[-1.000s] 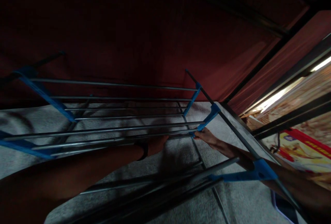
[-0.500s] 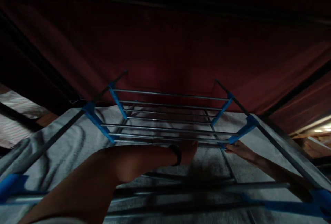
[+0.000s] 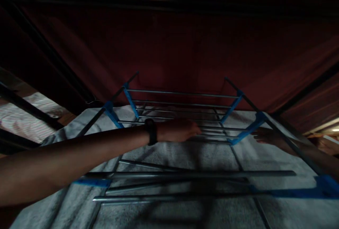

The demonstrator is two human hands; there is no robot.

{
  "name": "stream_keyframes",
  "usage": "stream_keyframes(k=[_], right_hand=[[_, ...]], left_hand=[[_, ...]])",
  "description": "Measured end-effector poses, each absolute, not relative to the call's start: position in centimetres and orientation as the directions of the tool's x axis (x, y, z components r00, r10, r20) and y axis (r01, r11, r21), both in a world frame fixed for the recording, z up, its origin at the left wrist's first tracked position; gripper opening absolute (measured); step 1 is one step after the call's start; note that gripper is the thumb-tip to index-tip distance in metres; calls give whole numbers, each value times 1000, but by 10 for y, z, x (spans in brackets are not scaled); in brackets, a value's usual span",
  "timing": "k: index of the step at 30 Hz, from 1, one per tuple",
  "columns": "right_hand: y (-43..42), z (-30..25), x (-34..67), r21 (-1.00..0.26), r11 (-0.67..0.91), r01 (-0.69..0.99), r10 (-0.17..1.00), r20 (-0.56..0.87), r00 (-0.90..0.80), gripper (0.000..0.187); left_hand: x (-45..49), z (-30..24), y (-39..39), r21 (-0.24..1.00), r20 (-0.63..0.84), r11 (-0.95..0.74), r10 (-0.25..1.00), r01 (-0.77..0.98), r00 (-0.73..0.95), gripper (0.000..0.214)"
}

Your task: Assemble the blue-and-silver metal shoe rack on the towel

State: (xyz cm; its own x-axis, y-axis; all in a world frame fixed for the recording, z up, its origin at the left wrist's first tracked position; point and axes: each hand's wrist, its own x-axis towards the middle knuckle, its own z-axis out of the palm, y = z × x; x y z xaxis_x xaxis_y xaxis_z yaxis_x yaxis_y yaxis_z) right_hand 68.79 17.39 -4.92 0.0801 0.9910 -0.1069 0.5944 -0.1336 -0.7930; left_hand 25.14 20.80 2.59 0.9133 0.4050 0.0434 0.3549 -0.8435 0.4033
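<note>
A rack of grey metal rods [image 3: 182,92] and blue plastic connectors [image 3: 246,133] lies before me. My left hand [image 3: 180,130], with a black band on the wrist, reaches across the middle tier. Its fingers curl around one of that tier's metal rods [image 3: 225,128]; the fingertips are partly hidden in shadow. To the right of the blue connector, just outside the side pole, is my right hand [image 3: 265,136], fingers stretched out and holding nothing. In the foreground, several loose-ended rods [image 3: 137,198] lie between two blue connectors.
Pale grey cloth [image 3: 169,158] spreads under the rack. Dark red fabric [image 3: 174,49] hangs behind it, crossed by a dark frame bar [image 3: 148,5]. Striped cloth [image 3: 31,116] shows at the left. The scene is dim.
My left hand has moved up and slightly left onto the middle tier's rods. My right hand has let go of the blue connector and drawn away to the right.
</note>
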Motion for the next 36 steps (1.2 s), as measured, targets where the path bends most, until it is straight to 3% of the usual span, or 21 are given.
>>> stream_keyframes(k=[2,4,9,12,15,17,20,22,25,27,29,33,34,36], right_hand=[[169,-28,694,-873,-209,441,978,-178,111,33],[160,-3,692,-889,-217,404,973,-164,163,30],[103,69,654,-792,-114,600,917,149,370,27],[50,93,621,-679,2,734,905,313,287,19],[4,85,583,-630,202,750,979,111,-171,21],[-11,71,555,-608,336,720,869,-94,-485,27],[-5,62,518,-568,480,669,709,-197,-677,35],[15,70,504,-573,493,655,737,-126,-664,33],[60,85,494,-637,357,683,867,-46,-497,33],[94,83,488,-711,221,667,864,-175,-472,35],[124,65,475,-745,90,661,762,-376,-527,33],[157,8,429,-634,-4,773,541,-652,-532,21],[158,-4,418,-605,4,796,528,-675,-515,19],[154,-21,400,-562,50,826,653,-607,-453,16]], left_hand=[[241,42,207,390,60,-804,509,449,859,32],[232,53,204,383,70,-757,595,529,801,32],[210,61,180,339,36,-725,647,600,762,30],[197,59,163,393,21,-683,676,616,736,28],[187,56,148,458,-11,-631,701,627,713,28],[180,57,140,468,-38,-604,715,645,698,27],[167,63,131,459,-14,-579,754,674,657,25],[153,67,127,445,33,-568,783,692,621,25],[123,70,125,442,88,-531,827,723,555,28],[101,66,126,455,104,-507,847,732,522,31],[81,60,127,454,110,-501,852,737,512,33],[53,54,121,469,133,-445,889,763,438,31],[47,55,119,477,139,-425,901,770,411,31],[38,58,114,500,153,-389,919,774,363,30]])
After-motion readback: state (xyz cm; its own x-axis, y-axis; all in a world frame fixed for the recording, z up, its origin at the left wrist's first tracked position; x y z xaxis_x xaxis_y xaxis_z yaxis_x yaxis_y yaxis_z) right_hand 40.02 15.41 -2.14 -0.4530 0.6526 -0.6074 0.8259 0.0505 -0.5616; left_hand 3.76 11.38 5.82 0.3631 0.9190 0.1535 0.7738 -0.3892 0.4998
